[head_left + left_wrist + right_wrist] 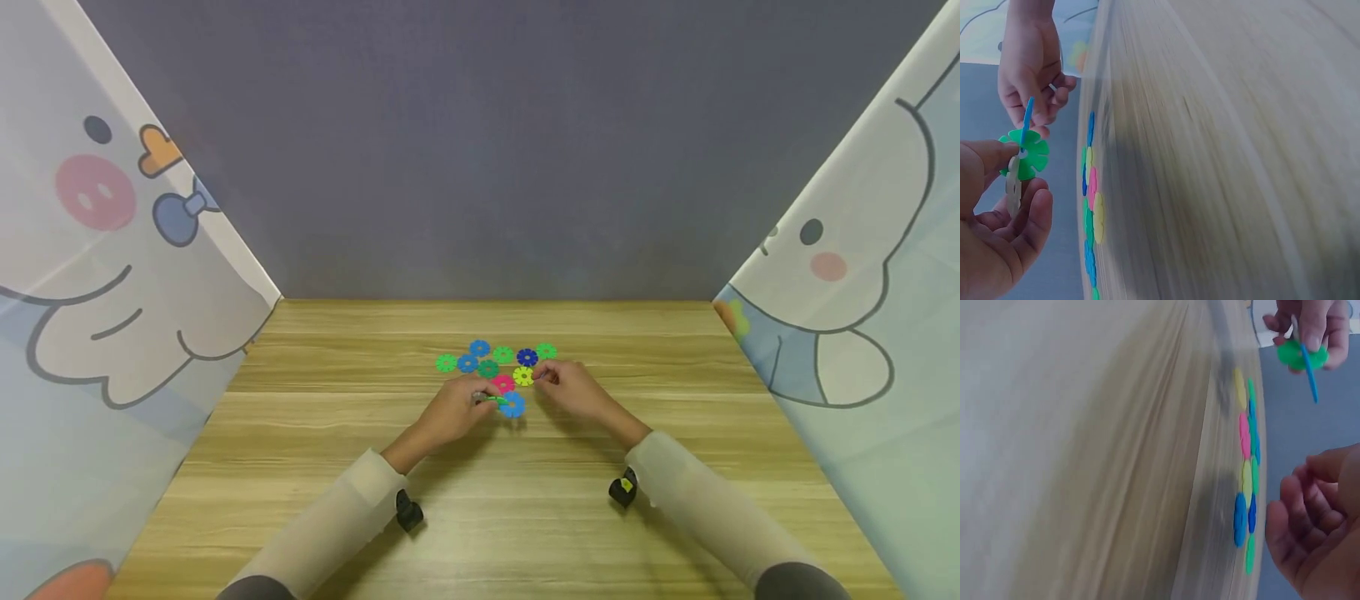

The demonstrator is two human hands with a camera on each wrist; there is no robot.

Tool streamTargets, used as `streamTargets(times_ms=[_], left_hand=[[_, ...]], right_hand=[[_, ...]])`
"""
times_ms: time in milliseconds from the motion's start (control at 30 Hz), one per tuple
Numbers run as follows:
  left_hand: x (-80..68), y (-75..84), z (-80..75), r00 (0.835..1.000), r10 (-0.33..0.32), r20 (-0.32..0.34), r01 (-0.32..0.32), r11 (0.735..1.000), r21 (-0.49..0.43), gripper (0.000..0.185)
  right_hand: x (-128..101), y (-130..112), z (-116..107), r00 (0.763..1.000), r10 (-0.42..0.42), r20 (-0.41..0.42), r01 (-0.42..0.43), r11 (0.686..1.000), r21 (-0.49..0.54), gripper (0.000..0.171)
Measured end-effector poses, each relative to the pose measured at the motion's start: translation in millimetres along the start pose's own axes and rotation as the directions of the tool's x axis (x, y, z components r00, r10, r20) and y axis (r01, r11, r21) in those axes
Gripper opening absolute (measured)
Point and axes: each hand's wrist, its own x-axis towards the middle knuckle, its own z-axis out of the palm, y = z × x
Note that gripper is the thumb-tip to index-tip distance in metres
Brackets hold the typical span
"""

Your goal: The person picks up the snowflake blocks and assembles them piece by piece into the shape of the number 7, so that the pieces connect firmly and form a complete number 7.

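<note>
Left hand (997,219) pinches joined snowflake discs (1024,150) – green, blue, white – just near of the loose discs (498,360) on the table (675,433). Right hand (573,390), fingers loosely curled, holds nothing. Align slots squarely – press gently.

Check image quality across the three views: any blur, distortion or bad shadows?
Head view: sharp, even light, wide-angle splay at the edges, soft shadows under both arms on the table. Left wrist view: tabletop smeared, scene tipped sideways, green disc in the left hand fairly crisp. Right wrist view: likewise smeared, right hand soft and dim.
</note>
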Motion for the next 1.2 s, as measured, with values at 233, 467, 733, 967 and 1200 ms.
streamTargets(times_ms=[233,467,733,967,1200], left_hand=[[-1.1,0.4,-0.4,1.000,-0.011,0.002,0.011,1.000,-0.006,0.013],[-1.5,-1.2,-0.2,1.000,-0.016,0.008,0.016,1.000,-0.016,0.013],[-1.4,-2.8,-0.1,1.000,-0.017,0.007,0.017,1.000,-0.016,0.013],[-2.1,-2.5,-1.1,1.000,-0.021,0.014,0.021,1.000,-0.023,0.013],[-3.2,-3.4,-0.9,1.000,-0.013,0.012,0.014,0.999,-0.032,0.012]], right_hand=[[6.1,10.3,-4.8,1.000,0.010,-0.018,-0.012,0.986,-0.166,0.023],[7.6,16.9,-2.8,0.996,0.089,-0.011,-0.089,0.968,-0.233,0.031],[8.8,21.7,-0.9,0.994,0.108,0.005,-0.103,0.954,-0.281,0.037],[10.8,24.7,0.9,0.993,0.117,0.002,-0.113,0.960,-0.257,0.035],[12.6,23.5,-0.2,0.991,0.136,-0.014,-0.135,0.960,-0.246,0.030]])
